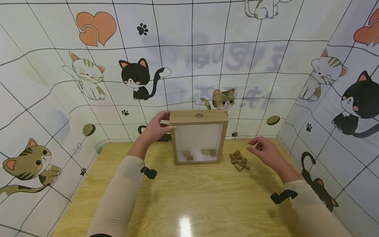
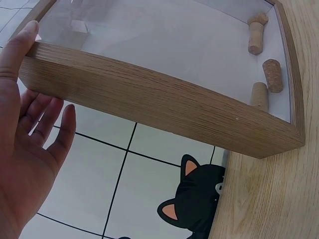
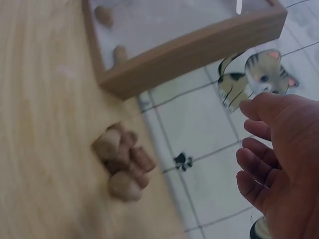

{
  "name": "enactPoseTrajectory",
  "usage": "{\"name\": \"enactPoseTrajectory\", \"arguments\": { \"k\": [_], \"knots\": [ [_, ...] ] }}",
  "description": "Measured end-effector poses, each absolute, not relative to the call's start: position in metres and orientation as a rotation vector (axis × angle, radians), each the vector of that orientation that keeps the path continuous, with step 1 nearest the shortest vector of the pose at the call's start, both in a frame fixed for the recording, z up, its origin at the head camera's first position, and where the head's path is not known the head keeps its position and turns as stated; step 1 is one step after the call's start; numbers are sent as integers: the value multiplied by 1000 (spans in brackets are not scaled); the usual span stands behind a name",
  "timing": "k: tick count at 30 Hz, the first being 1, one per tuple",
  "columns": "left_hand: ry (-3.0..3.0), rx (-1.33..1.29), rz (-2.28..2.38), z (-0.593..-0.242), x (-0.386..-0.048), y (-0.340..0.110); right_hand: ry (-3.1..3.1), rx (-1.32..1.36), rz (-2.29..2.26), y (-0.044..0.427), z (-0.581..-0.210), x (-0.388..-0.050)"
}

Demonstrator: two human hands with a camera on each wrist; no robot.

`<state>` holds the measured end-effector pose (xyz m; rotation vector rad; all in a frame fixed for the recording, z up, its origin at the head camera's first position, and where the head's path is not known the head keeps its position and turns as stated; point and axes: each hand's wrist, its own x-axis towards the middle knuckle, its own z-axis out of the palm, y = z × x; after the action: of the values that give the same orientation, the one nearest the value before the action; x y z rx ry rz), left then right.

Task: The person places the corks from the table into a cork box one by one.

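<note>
A wooden box frame point(image 1: 199, 117) with a clear front and a round hole in its top stands upright on the table; several corks point(image 1: 206, 151) lie inside at its bottom. My left hand point(image 1: 155, 129) grips the box's upper left corner, thumb on the front edge, as the left wrist view shows with the hand point(image 2: 30, 129) at the frame's side point(image 2: 159, 104). To the right of the box lies a pile of corks point(image 1: 238, 160). My right hand point(image 1: 265, 154) hovers right of and above that pile, fingers relaxed and bent, holding nothing; in the right wrist view the hand point(image 3: 284, 159) is apart from the corks point(image 3: 122, 162).
The wooden table point(image 1: 189, 191) stretches in front of the box. A white cloth point(image 1: 177, 65) printed with cats and a black grid hangs close behind the box and along both sides. Dark camera mounts point(image 1: 148, 172) sit at both wrists.
</note>
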<state>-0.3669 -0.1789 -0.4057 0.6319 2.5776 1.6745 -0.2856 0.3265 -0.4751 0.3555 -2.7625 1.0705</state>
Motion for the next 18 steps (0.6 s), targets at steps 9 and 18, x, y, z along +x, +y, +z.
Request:
{"name": "enactPoseTrajectory", "arguments": {
  "k": [9,18],
  "knots": [
    [2577,627,1683,-406,-366,-179,-2788,330,1095,342,-513,-276],
    [2570,641,1705,-408,-367,-178,-2857,270,1214,348,-548,-275]
  ]
}}
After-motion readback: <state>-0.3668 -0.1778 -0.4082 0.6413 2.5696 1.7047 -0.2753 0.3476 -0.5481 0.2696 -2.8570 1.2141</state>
